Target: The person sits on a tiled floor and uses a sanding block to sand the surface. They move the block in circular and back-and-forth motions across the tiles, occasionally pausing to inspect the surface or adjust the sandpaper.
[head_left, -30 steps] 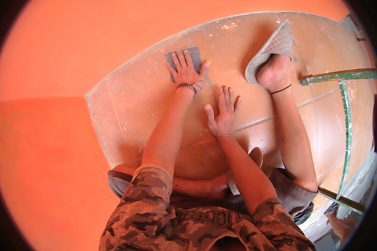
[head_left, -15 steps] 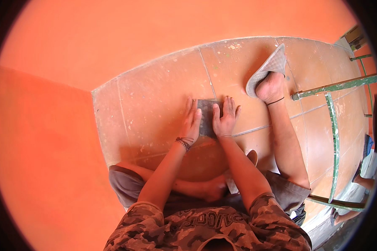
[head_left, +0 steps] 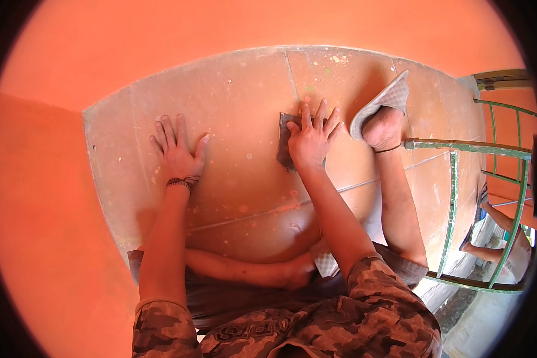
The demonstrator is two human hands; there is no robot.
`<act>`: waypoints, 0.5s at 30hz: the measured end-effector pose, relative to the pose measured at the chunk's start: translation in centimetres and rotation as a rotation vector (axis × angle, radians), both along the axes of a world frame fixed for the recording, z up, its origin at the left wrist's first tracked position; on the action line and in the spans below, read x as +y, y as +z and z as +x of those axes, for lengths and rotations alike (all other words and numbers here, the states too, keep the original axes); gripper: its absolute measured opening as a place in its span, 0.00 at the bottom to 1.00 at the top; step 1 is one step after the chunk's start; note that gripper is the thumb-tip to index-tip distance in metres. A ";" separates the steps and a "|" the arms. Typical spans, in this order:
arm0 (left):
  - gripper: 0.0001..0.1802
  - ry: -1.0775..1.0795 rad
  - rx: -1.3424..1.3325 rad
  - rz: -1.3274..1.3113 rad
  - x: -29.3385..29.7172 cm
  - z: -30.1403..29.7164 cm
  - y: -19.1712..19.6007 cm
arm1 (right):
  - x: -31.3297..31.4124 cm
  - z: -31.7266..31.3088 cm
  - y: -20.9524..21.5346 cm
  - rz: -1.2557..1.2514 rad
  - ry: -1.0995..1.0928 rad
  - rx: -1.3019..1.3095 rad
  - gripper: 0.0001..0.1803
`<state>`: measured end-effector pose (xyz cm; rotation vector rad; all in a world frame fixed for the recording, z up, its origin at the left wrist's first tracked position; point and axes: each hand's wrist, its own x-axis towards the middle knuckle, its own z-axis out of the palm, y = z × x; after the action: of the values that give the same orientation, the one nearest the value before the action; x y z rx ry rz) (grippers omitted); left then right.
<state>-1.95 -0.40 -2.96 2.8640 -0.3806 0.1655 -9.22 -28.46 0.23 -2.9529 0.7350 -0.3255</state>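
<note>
My right hand lies spread over a dark rectangular sheet that looks like sandpaper, pressing it flat on the tiled floor. The sheet's left part shows beside the thumb; the rest is under the palm. To the left, my left hand rests palm down on the bare tiles, fingers fanned out, with nothing in it. Dark bands circle the left wrist. Small pale specks dot the floor around both hands.
Orange walls meet the floor ahead and on the left. My slippered foot stands right of the sheet. A paint-spattered green metal frame rises at the right, with another person's legs beyond it.
My left hand has moved off the sheet and leftward onto the tiles. The right hand has shifted onto the sheet, which is now tilted. The view has turned somewhat.
</note>
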 end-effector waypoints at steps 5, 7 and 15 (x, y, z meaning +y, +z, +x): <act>0.43 0.003 -0.040 -0.024 -0.1 -0.1 0.3 | 0.7 -2.8 -2.5 -0.020 0.179 -0.154 0.23; 0.43 0.014 -0.036 -0.021 0.2 0.1 0.0 | 0.3 -4.1 -2.9 0.224 0.211 -0.164 0.25; 0.43 0.013 -0.067 0.021 -0.1 0.0 -0.6 | -1.0 -0.3 -3.4 0.139 0.241 -0.063 0.42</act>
<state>-1.97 -0.50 -3.53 2.8876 -0.3783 0.2615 -9.55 -29.49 -3.21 -2.8432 0.3715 -0.3309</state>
